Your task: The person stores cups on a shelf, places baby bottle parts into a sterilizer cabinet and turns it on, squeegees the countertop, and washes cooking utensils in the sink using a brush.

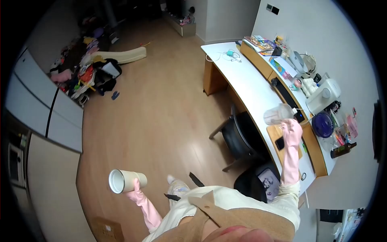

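Note:
My left hand (137, 195), in a pink rubber glove, is wrapped round a cream-coloured cup (131, 181) with a pale round end facing left. The cup lies tilted on its side in the air, over the wooden floor. My right hand (292, 131), gloved in the same pink, is closed at the near end of a clear plastic jug (277, 114) above the white desk (248, 76). Its fingertips are partly hidden, so the exact grip is hard to see. Below that hand are a wooden board (274, 132) and a dark phone (280, 143).
A black chair (240, 135) stands against the desk. On the raised shelf are a white appliance (324, 96), a purple round object (323, 124) and a brown bottle (343, 150). A cardboard box (108, 230) sits on the floor at lower left; clutter surrounds a cream slide (125, 55).

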The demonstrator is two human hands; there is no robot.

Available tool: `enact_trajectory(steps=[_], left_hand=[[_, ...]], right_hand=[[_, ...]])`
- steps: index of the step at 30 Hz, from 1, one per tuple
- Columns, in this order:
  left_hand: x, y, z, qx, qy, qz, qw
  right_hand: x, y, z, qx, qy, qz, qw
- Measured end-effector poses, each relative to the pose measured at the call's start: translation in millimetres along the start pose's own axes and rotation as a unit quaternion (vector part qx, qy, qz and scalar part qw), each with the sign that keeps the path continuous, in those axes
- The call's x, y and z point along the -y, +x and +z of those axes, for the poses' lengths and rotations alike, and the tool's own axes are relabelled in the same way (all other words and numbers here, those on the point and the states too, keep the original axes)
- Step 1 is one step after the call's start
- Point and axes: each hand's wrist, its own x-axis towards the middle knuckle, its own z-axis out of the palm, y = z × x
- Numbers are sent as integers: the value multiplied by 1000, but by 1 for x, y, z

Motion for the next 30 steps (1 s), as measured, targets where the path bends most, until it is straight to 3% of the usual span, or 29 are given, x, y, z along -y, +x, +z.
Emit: enact_trajectory(steps=[2, 3, 5, 6, 9, 12, 15, 18, 21, 23, 25, 28, 30], left_hand=[[17, 3, 18, 8, -23, -23, 999], [38, 83, 77, 50, -9, -56, 997], [49, 151, 121, 120, -7, -80, 989], [47, 179, 155, 82, -98, -1, 992], [36, 273, 227, 165, -154, 27, 974], [14, 356, 306, 305, -170, -10, 937], [57, 431, 398, 352, -177, 22, 919], [41, 469, 502, 416, -289, -31, 862], [60, 494, 603, 348, -317, -21, 882], [65, 523, 660, 398, -289, -30, 870], [51, 540, 724, 417, -258, -62, 869], [-3, 558, 818, 433, -339, -3, 835], [1, 585, 869, 431, -296, -5, 853]], right_hand=[[59, 24, 43, -10, -5, -73, 997], [99, 47, 84, -7, 6, -98, 995], [163, 72, 140, 16, 83, -85, 993], [198, 80, 173, 26, 118, -66, 990], [271, 123, 257, 56, 166, -62, 983], [323, 169, 334, 75, 199, -72, 974], [357, 206, 403, 104, 204, -44, 972], [380, 249, 471, 129, 204, -39, 970], [389, 303, 537, 147, 236, -40, 960], [399, 342, 577, 168, 217, -9, 961], [403, 399, 616, 189, 195, 11, 962], [409, 471, 677, 195, 167, 18, 966], [415, 516, 705, 212, 165, 55, 962]])
